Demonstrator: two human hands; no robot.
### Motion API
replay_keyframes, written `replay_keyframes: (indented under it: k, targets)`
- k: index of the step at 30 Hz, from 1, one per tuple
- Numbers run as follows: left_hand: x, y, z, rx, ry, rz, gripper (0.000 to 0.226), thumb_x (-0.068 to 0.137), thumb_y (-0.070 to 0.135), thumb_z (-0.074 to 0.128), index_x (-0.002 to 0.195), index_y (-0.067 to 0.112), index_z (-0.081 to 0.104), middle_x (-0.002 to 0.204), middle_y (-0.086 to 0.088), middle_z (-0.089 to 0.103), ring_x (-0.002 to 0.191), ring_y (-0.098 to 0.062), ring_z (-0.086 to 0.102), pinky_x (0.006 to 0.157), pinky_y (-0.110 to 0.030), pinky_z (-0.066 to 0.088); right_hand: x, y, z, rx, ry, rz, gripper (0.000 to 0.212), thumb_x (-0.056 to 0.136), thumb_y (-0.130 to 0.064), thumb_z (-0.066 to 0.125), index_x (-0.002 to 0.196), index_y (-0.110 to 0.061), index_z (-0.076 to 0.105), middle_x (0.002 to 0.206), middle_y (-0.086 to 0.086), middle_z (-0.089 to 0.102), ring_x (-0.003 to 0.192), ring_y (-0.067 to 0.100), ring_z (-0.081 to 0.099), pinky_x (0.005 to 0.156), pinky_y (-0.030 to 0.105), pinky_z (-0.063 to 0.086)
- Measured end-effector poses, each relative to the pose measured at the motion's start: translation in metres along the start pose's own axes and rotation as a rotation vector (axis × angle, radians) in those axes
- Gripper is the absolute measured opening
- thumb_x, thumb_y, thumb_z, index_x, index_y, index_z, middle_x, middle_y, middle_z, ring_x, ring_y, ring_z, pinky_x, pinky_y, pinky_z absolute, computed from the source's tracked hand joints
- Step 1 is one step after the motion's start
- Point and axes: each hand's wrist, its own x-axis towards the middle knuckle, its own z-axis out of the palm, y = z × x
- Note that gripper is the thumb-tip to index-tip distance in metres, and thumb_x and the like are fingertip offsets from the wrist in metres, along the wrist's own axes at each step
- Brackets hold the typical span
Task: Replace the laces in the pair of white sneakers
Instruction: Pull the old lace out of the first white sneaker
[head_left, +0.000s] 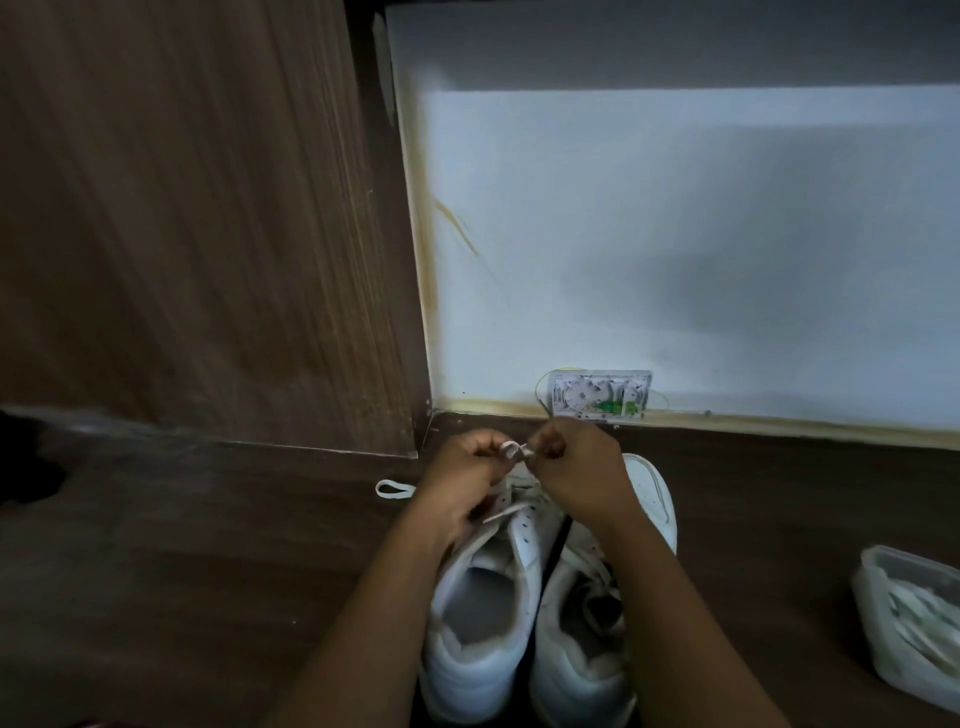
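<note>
Your white lace (514, 449) is pinched tight by both your left hand (462, 467) and right hand (576, 467), just above the two white shoes (483, 670) side by side on the brown floor (208, 571), near a bag (909, 623).

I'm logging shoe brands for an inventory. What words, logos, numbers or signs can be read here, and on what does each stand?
No text reads legibly anywhere.
White sneakers: no brand or size mark shows.
Lace, pinched between left hand and right hand: plain, no print.
Wall box: green patch, too small and blurred to read.
Plastic bag: no legible print.
</note>
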Motion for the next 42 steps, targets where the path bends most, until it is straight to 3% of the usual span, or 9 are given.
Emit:
replay_keyframes:
  k: [6,13,17,23,27,29,35,38,42]
  targets:
    - [-0.002,0.005,0.001,-0.105,-0.036,-0.023,0.023,0.090,-0.003,0.054,0.074,0.013,0.059,0.061,0.000,0.054,0.046,-0.005,0.044,0.043,-0.017,0.035,-0.001,0.001,0.001,-0.286,-0.143,-0.062,0.030,0.080,-0.013,0.063,0.057,-0.023,0.047,0.074,-0.001,0.057,0.079,0.019,0.057,0.056,0.019,0.029]
    - [-0.005,0.000,0.002,0.212,-0.169,0.017,0.022,0.077,-0.013,0.062,0.078,0.008,0.067,0.073,-0.009,0.066,0.065,-0.012,0.059,0.062,-0.021,0.049,0.002,-0.006,0.005,0.395,0.201,-0.085,0.040,0.076,0.012,0.056,0.066,-0.026,0.062,0.066,-0.008,0.063,0.065,0.016,0.062,0.068,0.038,0.055]
    - [-0.005,0.007,0.008,-0.006,-0.045,-0.008,0.033,0.081,-0.016,0.053,0.070,0.014,0.063,0.051,0.004,0.057,0.046,-0.005,0.047,0.046,-0.017,0.036,-0.001,-0.004,-0.003,0.291,0.142,-0.013,0.018,0.079,0.000,0.065,0.077,-0.018,0.068,0.072,-0.008,0.065,0.066,0.002,0.060,0.067,0.018,0.046]
    - [-0.005,0.013,0.004,-0.101,0.010,0.028,0.025,0.089,-0.002,0.056,0.073,0.016,0.063,0.067,0.002,0.059,0.066,-0.011,0.048,0.060,-0.022,0.039,-0.004,0.001,-0.006,-0.151,-0.127,-0.065,0.019,0.081,-0.008,0.063,0.070,-0.022,0.069,0.071,-0.007,0.061,0.072,0.008,0.054,0.054,0.003,0.032]
    - [-0.012,0.015,0.007,-0.009,-0.161,-0.018,0.031,0.081,-0.017,0.053,0.085,0.012,0.065,0.075,-0.006,0.063,0.067,-0.014,0.059,0.058,-0.021,0.048,0.000,-0.010,-0.009,0.455,0.243,-0.070,0.035,0.085,0.004,0.056,0.063,-0.024,0.055,0.060,-0.003,0.059,0.058,0.014,0.057,0.062,0.029,0.049]
    - [-0.012,0.011,0.012,0.110,-0.144,0.008,0.023,0.081,-0.011,0.060,0.079,0.011,0.067,0.077,-0.009,0.065,0.074,-0.017,0.059,0.068,-0.025,0.049,0.002,-0.013,-0.011,0.590,0.235,-0.076,0.031,0.089,0.000,0.056,0.067,-0.022,0.058,0.062,0.000,0.061,0.059,0.019,0.061,0.066,0.039,0.055]
    - [-0.010,0.027,0.005,-0.446,0.026,-0.010,0.034,0.086,-0.006,0.053,0.066,0.017,0.069,0.066,-0.005,0.066,0.051,-0.014,0.060,0.054,-0.025,0.047,-0.002,0.002,-0.017,0.171,0.037,-0.058,0.009,0.081,-0.009,0.068,0.080,-0.017,0.071,0.080,-0.001,0.069,0.078,0.013,0.064,0.081,0.029,0.051]
    - [-0.013,0.031,0.006,-0.398,-0.011,0.003,0.043,0.086,-0.001,0.057,0.058,0.028,0.072,0.058,0.005,0.066,0.050,-0.009,0.058,0.054,-0.021,0.042,-0.008,-0.002,-0.011,-0.070,-0.116,-0.117,0.031,0.081,-0.009,0.065,0.054,-0.022,0.059,0.063,0.004,0.061,0.062,0.017,0.059,0.068,0.030,0.048]
    - [-0.011,0.024,0.005,-0.204,0.002,0.014,0.029,0.086,0.002,0.059,0.076,0.026,0.071,0.071,0.009,0.066,0.069,-0.008,0.058,0.060,-0.022,0.040,-0.004,-0.013,-0.014,0.536,0.258,-0.098,0.033,0.083,0.003,0.063,0.057,-0.017,0.058,0.059,0.006,0.062,0.060,0.019,0.061,0.064,0.035,0.054]
